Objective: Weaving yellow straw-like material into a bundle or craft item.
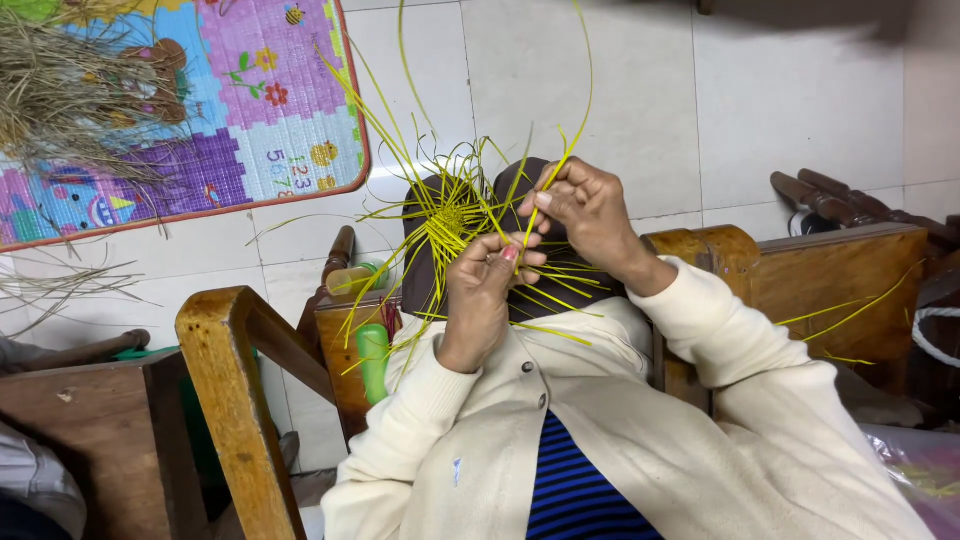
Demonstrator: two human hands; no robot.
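Head view: two hands work one woven start of yellow-green strips (450, 222) held above the lap; the left hand (480, 290) pinches its lower edge, and the right hand (585, 205) grips a single strip (572, 140). Loose strip ends fan outward over pale floor tiles (640, 90), bounded by one wooden chair arm (235, 380) at left and one patterned mat (250, 110) beyond.

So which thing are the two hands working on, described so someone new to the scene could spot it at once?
Start at the pale tiled floor in the middle of the view, above the cream cardigan. There the left hand and right hand pinch a small woven disc of bright yellow-green strips, with loose ends fanning outward. Unlike the dull dry grass on the colourful play mat, it is vivid and interlaced.
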